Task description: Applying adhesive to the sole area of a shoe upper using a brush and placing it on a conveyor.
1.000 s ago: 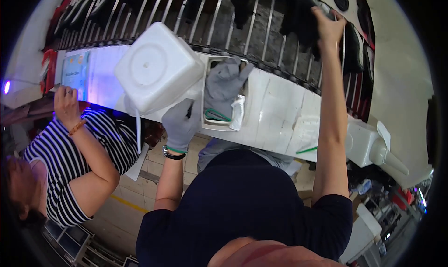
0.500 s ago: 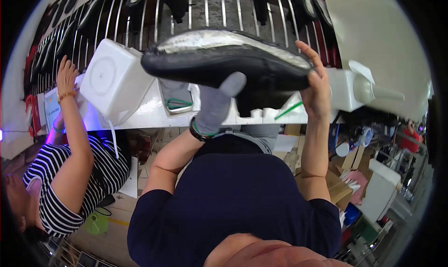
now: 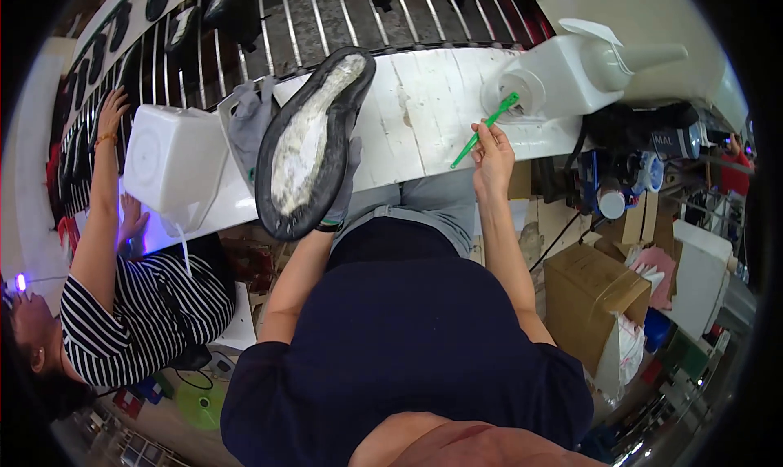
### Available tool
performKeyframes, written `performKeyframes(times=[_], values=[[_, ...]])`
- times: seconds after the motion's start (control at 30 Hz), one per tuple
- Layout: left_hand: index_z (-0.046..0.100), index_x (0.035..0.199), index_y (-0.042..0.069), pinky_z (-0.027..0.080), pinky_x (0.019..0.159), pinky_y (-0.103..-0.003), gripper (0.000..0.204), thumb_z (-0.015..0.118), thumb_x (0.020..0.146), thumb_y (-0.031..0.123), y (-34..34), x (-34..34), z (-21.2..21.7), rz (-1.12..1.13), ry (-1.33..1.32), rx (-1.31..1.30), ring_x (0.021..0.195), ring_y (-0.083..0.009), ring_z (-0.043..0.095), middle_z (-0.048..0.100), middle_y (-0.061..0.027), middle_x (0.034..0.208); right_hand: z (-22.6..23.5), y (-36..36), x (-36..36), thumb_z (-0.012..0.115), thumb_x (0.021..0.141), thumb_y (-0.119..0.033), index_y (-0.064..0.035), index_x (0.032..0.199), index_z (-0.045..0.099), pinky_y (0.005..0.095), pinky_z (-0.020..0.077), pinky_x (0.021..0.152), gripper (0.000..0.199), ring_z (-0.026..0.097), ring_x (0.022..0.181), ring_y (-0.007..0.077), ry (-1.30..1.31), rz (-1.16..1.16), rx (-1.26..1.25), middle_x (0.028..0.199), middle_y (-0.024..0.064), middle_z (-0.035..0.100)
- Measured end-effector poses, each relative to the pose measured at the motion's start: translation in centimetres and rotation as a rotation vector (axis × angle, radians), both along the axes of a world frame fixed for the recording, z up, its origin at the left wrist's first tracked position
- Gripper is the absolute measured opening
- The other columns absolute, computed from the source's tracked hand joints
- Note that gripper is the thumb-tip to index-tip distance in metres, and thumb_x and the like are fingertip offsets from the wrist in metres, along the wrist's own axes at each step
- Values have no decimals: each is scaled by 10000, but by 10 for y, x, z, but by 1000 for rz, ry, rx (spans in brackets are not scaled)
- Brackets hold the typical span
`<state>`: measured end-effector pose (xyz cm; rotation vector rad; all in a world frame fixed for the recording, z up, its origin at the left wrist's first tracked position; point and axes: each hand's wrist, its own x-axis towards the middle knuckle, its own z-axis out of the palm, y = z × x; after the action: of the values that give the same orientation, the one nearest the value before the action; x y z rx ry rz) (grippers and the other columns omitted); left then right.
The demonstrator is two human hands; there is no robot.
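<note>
Your gloved left hand (image 3: pixel 353 173) holds a black shoe (image 3: pixel 303 145), its pale underside facing up; your right hand (image 3: pixel 494 153) pinches a green brush (image 3: pixel 467 150) over the counter (image 3: pixel 408 100).

From the shoe (image 3: pixel 303 145) in the left grip (image 3: pixel 351 177), a glove (image 3: pixel 247 120) sits near at ten o'clock, a jug (image 3: pixel 163 157) on the bench (image 3: pixel 405 108) at nine, the rack (image 3: pixel 326 26) behind the bench at twelve, a brush (image 3: pixel 488 129) in the right grip (image 3: pixel 493 155) at three, a carton (image 3: pixel 575 283) at four.
</note>
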<state>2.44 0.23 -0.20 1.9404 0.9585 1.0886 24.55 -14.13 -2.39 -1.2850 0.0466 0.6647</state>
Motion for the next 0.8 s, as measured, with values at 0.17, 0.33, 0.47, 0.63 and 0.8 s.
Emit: performKeyframes(times=[0.17,0.33,0.47,0.63,0.8], values=[[447,1413,120,338,1092,-395,611,659,894,364,-6,-6,4,11,285,267,1289,-295,456,502,-107,1392,30,-16,11,648,918,-99,12,1126,609,210,424,660,239,538,733,76,-44,-48,-61,991,69,671],[475,1392,115,350,1078,-408,614,686,873,368,-9,-12,-8,50,93,46,1283,-296,462,514,-112,1379,76,-45,47,629,911,-86,1,1128,678,232,435,702,239,562,769,85,-611,82,-415,850,21,670],[465,1398,117,342,1084,-418,608,667,886,376,-9,-21,-16,12,116,56,1282,-303,456,491,-116,1396,77,-44,68,649,854,-130,-71,1048,681,378,470,721,206,634,798,302,-982,197,-925,884,127,683],[439,1414,112,312,1107,-422,630,659,892,388,-8,-14,-15,30,108,-7,1302,-310,425,462,-123,1417,83,-26,68,627,873,-157,-49,958,665,443,474,734,143,626,867,375,-1153,301,-1153,930,142,676],[428,1419,107,279,1122,-435,656,659,890,419,-10,-4,1,52,-117,-188,1326,-317,394,435,-125,1437,80,-16,72,636,860,-182,-53,957,691,451,484,734,171,633,852,389,-1252,405,-1337,932,162,673]])
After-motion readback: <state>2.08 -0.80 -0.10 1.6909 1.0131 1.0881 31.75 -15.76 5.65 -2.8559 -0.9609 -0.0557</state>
